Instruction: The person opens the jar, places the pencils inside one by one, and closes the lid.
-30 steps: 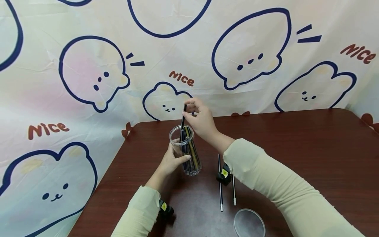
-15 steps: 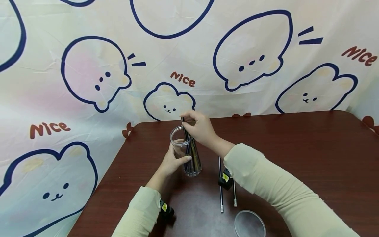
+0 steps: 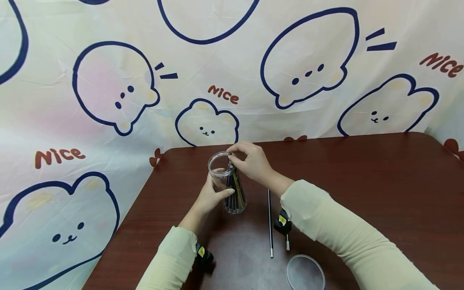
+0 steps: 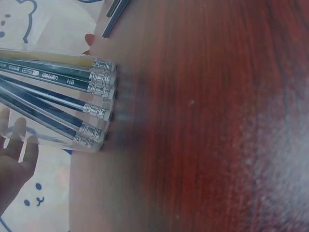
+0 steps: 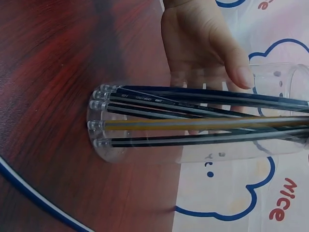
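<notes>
My left hand [image 3: 210, 197] grips a clear jar [image 3: 219, 174] around its side, thumb in front. Inside lean several pencils [image 5: 203, 124], mostly dark and striped with a yellow one among them; their metal-banded ends [image 4: 99, 89] rest at the jar's bottom. At the right side of the rim, my right hand [image 3: 253, 163] pinches the top end of a dark pencil that stands in the jar with the others. Its fingertips are right at the rim, and the lower part of that pencil is lost among the rest.
A striped pencil [image 3: 270, 225] lies on the brown table [image 3: 362, 173] right of the jar. Beside it, a second pencil [image 3: 288, 242] is mostly hidden by the right wrist's camera [image 3: 282, 222]. A round clear lid [image 3: 305, 274] lies near the front. A patterned cloth [image 3: 127, 24] hangs behind.
My right hand has come down from above the jar to its rim, lowering the pencil into it, then shifted slightly right. The left hand and the jar have stayed in place.
</notes>
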Demonstrator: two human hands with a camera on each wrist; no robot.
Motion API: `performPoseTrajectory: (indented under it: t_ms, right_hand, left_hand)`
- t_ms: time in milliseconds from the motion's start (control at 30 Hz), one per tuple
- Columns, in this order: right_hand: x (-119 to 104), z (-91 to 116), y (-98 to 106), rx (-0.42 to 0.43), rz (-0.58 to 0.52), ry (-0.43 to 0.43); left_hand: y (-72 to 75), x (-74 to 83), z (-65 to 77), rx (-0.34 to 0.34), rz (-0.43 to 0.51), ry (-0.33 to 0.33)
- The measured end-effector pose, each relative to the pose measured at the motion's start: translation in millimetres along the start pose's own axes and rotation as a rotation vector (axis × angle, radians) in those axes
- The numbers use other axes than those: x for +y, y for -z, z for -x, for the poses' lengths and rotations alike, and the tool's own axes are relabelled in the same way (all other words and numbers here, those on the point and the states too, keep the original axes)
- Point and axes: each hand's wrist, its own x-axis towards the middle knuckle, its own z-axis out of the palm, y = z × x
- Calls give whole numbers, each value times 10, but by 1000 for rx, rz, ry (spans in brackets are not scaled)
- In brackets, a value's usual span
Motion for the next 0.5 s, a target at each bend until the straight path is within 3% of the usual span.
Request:
performPoseTrajectory:
  t_ms: [133, 367, 500]
  right_hand:
    - [40, 44, 33, 25, -36, -51]
    - [27, 133, 169, 69, -175, -273]
    - [-43, 188, 265, 79, -230, -356]
  left_hand:
    - [-9, 15, -3, 9, -2, 20]
    - [-10, -7, -9, 11, -2, -1]
    - [-39, 142, 45, 16, -4, 15]
